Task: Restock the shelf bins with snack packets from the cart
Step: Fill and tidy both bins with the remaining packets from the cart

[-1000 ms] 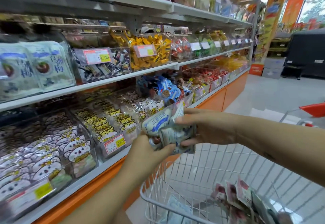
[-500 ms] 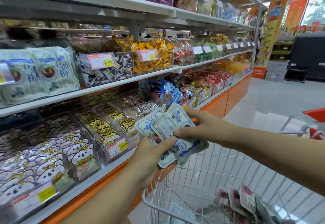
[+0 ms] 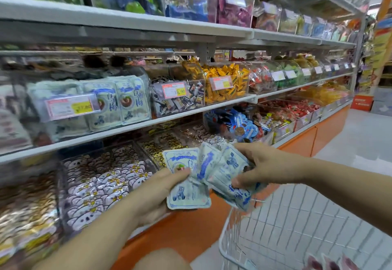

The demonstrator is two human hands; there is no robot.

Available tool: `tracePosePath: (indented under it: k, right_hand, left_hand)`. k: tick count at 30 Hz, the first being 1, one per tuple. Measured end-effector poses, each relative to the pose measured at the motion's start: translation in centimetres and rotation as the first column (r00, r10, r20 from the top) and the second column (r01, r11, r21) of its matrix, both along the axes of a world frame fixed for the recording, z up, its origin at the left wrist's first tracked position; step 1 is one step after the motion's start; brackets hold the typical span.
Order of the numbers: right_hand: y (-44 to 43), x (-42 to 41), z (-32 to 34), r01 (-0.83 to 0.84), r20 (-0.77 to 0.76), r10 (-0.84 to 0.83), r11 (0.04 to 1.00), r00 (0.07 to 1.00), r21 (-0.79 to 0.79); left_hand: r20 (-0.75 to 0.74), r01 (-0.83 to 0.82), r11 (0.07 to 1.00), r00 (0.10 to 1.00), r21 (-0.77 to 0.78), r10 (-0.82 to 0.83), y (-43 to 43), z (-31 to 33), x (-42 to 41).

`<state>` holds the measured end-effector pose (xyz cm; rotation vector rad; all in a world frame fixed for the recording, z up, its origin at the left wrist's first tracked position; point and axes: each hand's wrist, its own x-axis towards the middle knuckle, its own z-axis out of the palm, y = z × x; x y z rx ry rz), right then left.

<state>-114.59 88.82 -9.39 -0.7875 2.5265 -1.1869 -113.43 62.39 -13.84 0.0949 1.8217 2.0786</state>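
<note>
Several pale blue-and-white snack packets (image 3: 203, 176) are fanned out in front of the lower shelf. My left hand (image 3: 163, 191) grips the leftmost packet from below, thumb across its face. My right hand (image 3: 267, 164) pinches the packets on the right side of the bunch. A clear bin (image 3: 89, 104) on the middle shelf, up and to the left, holds matching blue-and-white packets behind a price tag. The white wire cart (image 3: 275, 227) stands below my right arm, with a few pink packets (image 3: 331, 264) at its bottom edge.
Clear bins of sweets fill three shelf levels: panda-print packs (image 3: 101, 176) low left, yellow candies (image 3: 224, 85) mid shelf, blue packs (image 3: 235, 121) beside them. An orange base cabinet (image 3: 322, 134) runs under the shelves. Pale tiled aisle floor (image 3: 367, 140) stretches away on the right.
The view has tilted up and shifted left, showing more of the upper shelves. The packets are now spread apart between my two hands, instead of being stacked together.
</note>
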Motion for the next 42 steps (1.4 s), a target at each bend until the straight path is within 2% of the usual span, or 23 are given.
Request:
tracePosePath:
  k: [5,7,11,14,16,20,22,24,26,28,31,33,35,38,42]
  right_hand:
    - [-6.0,-0.6,2.1,-0.23,-0.055,0.25,0.942,0.967,0.242]
    - [-8.0,-1.3,2.5,-0.266,-0.098,0.309,0.914,0.946,0.306]
    - [-10.8,-1.9,2.6,-0.253,-0.198,0.321,0.918,0.926,0.306]
    - [-12.1,-2.3,1.8,-0.183,-0.27,0.233,0.963,0.934,0.197]
    - [-12.6,-2.5,1.2,-0.121,-0.26,0.136,0.99,0.956,0.072]
    - [-13.3,-2.5,-0.2,0.055,-0.074,-0.071,0.978,0.995,-0.2]
    - [-14.0,-2.2,-1.3,0.191,0.055,-0.183,0.917,0.982,-0.349]
    - [-15.2,-1.4,-2.5,0.286,0.217,-0.208,0.848,0.954,-0.447]
    - [-16.2,-0.4,-3.1,0.321,0.291,-0.197,0.816,0.936,-0.481]
    - [-16.6,0.3,-3.0,0.282,0.226,-0.198,0.846,0.954,-0.451]
    - [-16.0,0.9,-1.7,0.184,0.037,-0.182,0.925,0.983,-0.333]
    - [-15.7,1.1,-1.0,0.138,0.02,-0.138,0.95,0.99,-0.281]
    - [-15.5,1.3,-0.8,0.126,0.042,-0.119,0.946,0.992,-0.298]
    - [-15.7,1.2,-0.8,0.212,0.03,-0.219,0.885,0.975,-0.414]
    - [-16.8,1.5,-0.4,0.315,0.183,-0.26,0.692,0.948,-0.65]
  left_hand:
    - [0.05,0.057,0.997,0.997,0.043,-0.059,-4.4,1.2,1.7]
    - [-0.019,0.076,0.997,0.997,0.013,-0.076,-5.7,1.2,2.5]
    - [-0.129,-0.037,0.998,0.991,-0.05,0.03,-8.0,1.1,3.1]
    - [-0.169,-0.161,0.985,0.974,-0.061,0.148,-9.0,0.8,3.5]
    - [-0.17,-0.242,0.97,0.957,-0.026,0.234,-9.2,0.7,4.1]
    - [-0.174,-0.384,0.922,0.905,0.057,0.388,-10.1,0.3,4.9]
    - [-0.16,-0.42,0.903,0.889,0.095,0.43,-10.5,-0.2,5.3]
    - [-0.12,-0.468,0.876,0.869,0.116,0.48,-10.7,-0.7,5.8]
    - [-0.087,-0.498,0.86,0.857,0.116,0.508,-10.8,-1.0,6.0]
    - [-0.109,-0.497,0.867,0.86,0.042,0.498,-11.3,-0.9,6.2]
    - [-0.253,-0.43,0.881,0.891,-0.197,0.378,-13.1,0.4,7.1]
    - [-0.289,-0.33,0.889,0.927,-0.319,0.24,-14.0,2.0,7.7]
    - [-0.278,-0.245,0.906,0.949,-0.346,0.151,-14.5,3.5,8.2]
    - [-0.305,-0.242,0.897,0.943,-0.369,0.129,-14.7,5.0,8.6]
    - [-0.314,-0.28,0.875,0.936,-0.395,0.159,-14.6,4.4,9.1]
